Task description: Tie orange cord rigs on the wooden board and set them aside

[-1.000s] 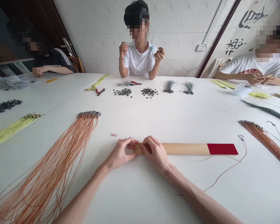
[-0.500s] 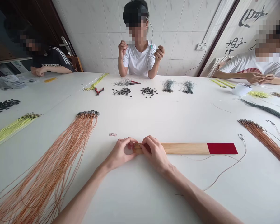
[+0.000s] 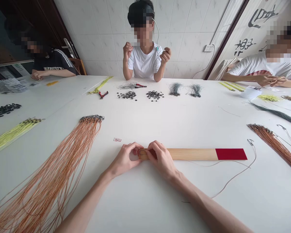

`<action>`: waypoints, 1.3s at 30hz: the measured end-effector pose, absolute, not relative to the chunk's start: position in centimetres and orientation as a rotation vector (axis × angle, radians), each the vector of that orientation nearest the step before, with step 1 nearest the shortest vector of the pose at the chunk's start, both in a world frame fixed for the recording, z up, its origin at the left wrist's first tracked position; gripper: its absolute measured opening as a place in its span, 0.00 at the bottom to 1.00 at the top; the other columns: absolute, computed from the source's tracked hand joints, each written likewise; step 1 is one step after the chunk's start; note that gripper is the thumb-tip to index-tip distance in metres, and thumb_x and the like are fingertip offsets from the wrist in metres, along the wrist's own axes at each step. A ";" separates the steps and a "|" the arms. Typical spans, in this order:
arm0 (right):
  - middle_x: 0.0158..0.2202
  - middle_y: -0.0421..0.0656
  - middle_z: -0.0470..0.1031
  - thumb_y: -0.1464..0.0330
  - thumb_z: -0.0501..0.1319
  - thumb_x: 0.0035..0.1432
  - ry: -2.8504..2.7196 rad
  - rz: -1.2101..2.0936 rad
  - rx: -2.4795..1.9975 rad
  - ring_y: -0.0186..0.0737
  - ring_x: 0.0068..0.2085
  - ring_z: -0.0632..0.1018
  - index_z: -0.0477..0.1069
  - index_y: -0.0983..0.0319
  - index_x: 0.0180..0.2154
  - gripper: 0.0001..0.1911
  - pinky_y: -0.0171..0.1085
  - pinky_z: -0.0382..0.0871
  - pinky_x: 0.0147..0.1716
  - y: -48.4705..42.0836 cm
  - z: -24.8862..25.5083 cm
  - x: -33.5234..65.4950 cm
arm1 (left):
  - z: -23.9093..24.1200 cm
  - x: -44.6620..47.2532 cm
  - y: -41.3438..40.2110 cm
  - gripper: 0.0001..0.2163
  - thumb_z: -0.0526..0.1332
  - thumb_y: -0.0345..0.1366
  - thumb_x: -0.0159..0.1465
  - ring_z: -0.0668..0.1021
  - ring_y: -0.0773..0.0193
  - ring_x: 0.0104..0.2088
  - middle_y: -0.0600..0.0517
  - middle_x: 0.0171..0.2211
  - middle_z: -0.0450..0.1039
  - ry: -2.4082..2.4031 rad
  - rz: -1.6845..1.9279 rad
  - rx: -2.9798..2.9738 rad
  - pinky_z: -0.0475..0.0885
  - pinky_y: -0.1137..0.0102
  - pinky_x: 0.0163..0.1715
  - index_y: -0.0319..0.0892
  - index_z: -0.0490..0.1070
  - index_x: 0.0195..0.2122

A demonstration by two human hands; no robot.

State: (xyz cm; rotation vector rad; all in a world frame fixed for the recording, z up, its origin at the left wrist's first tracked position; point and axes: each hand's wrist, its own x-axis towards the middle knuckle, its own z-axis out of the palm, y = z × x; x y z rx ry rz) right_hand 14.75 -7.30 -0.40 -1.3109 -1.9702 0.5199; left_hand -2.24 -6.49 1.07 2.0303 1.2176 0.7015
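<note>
On my remote feed, my left hand grips the left end of a wooden strip, red at its right end, on a white table. My right hand curls over it; whether it pinches anything, I cannot tell.

Tan grained board, crimson end, dark strands possibly green

l hand + r hand bare, slim fingers, nails too small/blurry to tell. wrists bare, narrow. l forearm & r forearm also bare, slender, smooth outline, widening twd bottom edge of view. upper arms out of frame, can't tell re sleeves.
</note>
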 end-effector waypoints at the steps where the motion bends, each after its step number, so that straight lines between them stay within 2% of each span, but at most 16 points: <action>1: 0.28 0.38 0.65 0.76 0.51 0.55 -1.971 0.521 -1.310 0.32 0.30 0.66 0.58 0.60 0.27 0.07 0.32 0.60 0.30 -7.3 -0.4 14.8 | 1.1 -2.2 -6.5 0.10 0.61 0.34 0.55 0.71 0.66 0.31 0.54 0.30 0.70 1.218 0.701 2.031 0.67 0.69 0.39 0.44 0.68 0.38; 23: 0.28 0.38 0.66 0.76 0.50 0.55 -1.968 0.520 -1.298 0.32 0.30 0.67 0.58 0.60 0.27 0.07 0.33 0.60 0.30 -7.4 -0.3 14.7 | 1.3 -2.2 -6.6 0.09 0.60 0.36 0.56 0.70 0.66 0.31 0.55 0.28 0.68 1.227 0.687 2.041 0.65 0.66 0.42 0.45 0.67 0.38; 32: 0.28 0.38 0.65 0.75 0.50 0.56 -1.959 0.511 -1.303 0.32 0.30 0.67 0.58 0.60 0.27 0.07 0.33 0.61 0.30 -7.4 -0.3 14.7 | 1.0 -2.4 -6.6 0.11 0.61 0.32 0.54 0.72 0.62 0.36 0.52 0.34 0.70 1.225 0.707 1.999 0.66 0.64 0.43 0.45 0.68 0.39; 39: 0.28 0.38 0.65 0.75 0.50 0.56 -1.956 0.525 -1.310 0.32 0.29 0.66 0.57 0.60 0.27 0.07 0.32 0.61 0.30 -7.3 -0.4 14.7 | 1.0 -2.5 -6.6 0.13 0.61 0.30 0.53 0.68 0.60 0.42 0.53 0.36 0.67 1.222 0.713 2.045 0.66 0.64 0.44 0.46 0.67 0.40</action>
